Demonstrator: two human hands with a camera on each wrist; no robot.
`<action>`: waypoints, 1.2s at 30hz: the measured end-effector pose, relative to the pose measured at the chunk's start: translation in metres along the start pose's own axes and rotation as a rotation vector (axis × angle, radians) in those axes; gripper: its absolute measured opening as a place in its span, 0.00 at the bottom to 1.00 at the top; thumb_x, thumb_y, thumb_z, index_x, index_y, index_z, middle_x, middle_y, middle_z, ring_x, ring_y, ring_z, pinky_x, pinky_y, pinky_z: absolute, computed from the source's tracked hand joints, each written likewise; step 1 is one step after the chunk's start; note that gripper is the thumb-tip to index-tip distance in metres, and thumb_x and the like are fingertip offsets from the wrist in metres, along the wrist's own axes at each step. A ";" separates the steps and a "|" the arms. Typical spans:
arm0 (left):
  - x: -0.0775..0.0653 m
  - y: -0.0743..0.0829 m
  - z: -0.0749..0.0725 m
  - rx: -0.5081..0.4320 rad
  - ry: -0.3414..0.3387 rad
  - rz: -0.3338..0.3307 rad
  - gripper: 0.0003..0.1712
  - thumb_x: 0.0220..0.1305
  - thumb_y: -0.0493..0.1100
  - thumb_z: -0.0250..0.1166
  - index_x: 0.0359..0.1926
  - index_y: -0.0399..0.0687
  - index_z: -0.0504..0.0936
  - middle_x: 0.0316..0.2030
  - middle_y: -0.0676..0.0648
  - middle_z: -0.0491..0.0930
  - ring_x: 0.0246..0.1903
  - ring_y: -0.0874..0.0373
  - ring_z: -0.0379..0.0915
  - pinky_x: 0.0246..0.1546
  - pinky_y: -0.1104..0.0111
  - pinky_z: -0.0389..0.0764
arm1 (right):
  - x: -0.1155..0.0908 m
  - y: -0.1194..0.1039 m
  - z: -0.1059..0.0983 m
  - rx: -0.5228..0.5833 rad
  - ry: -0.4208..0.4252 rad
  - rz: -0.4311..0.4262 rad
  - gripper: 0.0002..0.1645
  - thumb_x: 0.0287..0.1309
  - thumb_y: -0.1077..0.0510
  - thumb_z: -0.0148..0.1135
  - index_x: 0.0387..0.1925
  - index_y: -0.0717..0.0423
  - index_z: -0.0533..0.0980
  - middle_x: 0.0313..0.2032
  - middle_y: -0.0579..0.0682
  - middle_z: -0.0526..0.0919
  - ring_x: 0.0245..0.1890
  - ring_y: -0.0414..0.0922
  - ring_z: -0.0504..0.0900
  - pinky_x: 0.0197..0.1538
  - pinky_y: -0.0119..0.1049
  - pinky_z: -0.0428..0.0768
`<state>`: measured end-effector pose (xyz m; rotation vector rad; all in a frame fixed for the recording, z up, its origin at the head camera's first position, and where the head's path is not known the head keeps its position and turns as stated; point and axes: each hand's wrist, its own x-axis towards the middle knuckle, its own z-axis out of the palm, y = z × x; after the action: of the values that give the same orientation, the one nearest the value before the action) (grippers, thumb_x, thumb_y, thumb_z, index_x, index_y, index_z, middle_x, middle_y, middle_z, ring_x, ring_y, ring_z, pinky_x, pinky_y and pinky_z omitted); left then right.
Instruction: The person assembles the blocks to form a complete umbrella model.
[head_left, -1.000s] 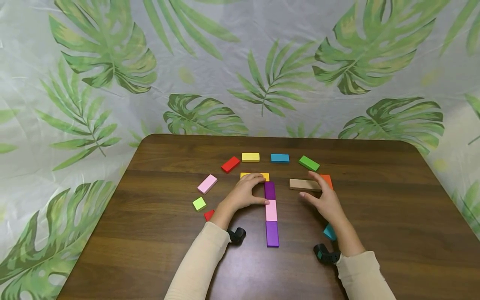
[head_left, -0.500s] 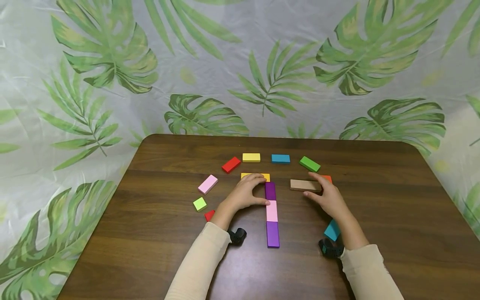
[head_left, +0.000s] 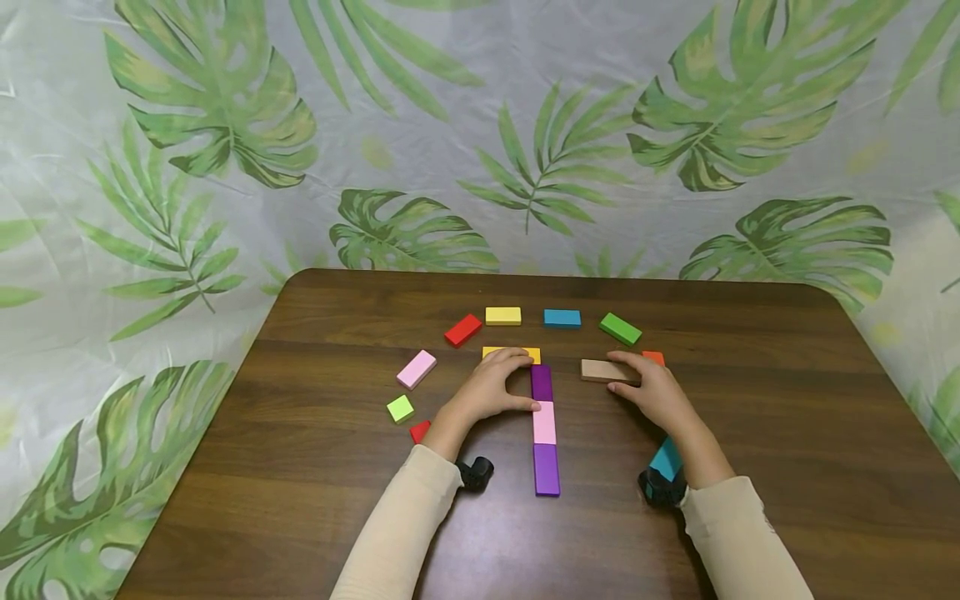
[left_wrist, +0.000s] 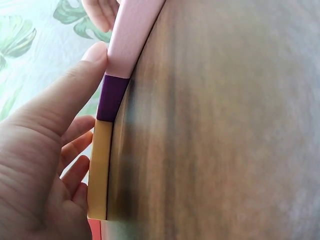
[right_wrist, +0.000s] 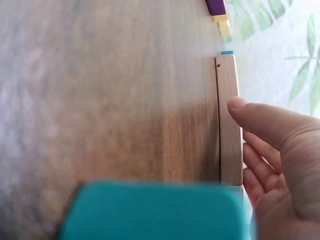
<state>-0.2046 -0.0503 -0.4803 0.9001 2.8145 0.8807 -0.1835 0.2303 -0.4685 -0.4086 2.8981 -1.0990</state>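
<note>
In the head view, my left hand (head_left: 487, 390) rests against a joined line of blocks, its thumb touching the light pink block (head_left: 544, 423). Its fingertips lie by the orange-yellow block (head_left: 536, 356) and the dark purple block (head_left: 542, 383). A brighter purple block (head_left: 547, 469) makes the near end of the line. To the right, my right hand (head_left: 660, 396) pinches a tan wooden block (head_left: 597, 370) flat on the table. Thumb and fingers are on its two long sides, and in the right wrist view the tan block (right_wrist: 230, 135) shows the thumb against it.
An arc of spaced blocks surrounds the line: pink (head_left: 416, 369), red (head_left: 462, 330), yellow (head_left: 502, 316), blue (head_left: 562, 318), green (head_left: 620, 328), and orange (head_left: 653, 357). A teal block (head_left: 666, 460) lies under my right wrist. Lime (head_left: 401, 408) and red (head_left: 420, 431) blocks sit left.
My right hand has shifted slightly and its fingers have closed from a wide spread onto the tan wooden block. My left hand stays against the line of blocks.
</note>
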 end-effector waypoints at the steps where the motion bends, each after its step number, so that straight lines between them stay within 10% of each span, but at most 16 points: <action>1: 0.000 0.000 0.000 -0.002 0.000 0.000 0.41 0.42 0.61 0.70 0.56 0.47 0.72 0.59 0.49 0.65 0.60 0.56 0.54 0.59 0.65 0.55 | 0.000 0.000 0.000 0.001 -0.002 -0.005 0.29 0.51 0.61 0.64 0.56 0.60 0.69 0.52 0.61 0.73 0.52 0.58 0.69 0.51 0.55 0.66; 36: 0.001 -0.001 0.000 -0.008 0.002 0.000 0.41 0.41 0.61 0.70 0.56 0.47 0.72 0.59 0.49 0.65 0.60 0.56 0.54 0.59 0.65 0.55 | 0.013 -0.015 0.000 -0.004 0.019 -0.134 0.21 0.52 0.65 0.62 0.50 0.63 0.73 0.49 0.61 0.71 0.54 0.58 0.65 0.55 0.54 0.62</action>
<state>-0.2055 -0.0505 -0.4810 0.8987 2.8104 0.8931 -0.1922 0.2168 -0.4578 -0.6030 2.9272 -1.1201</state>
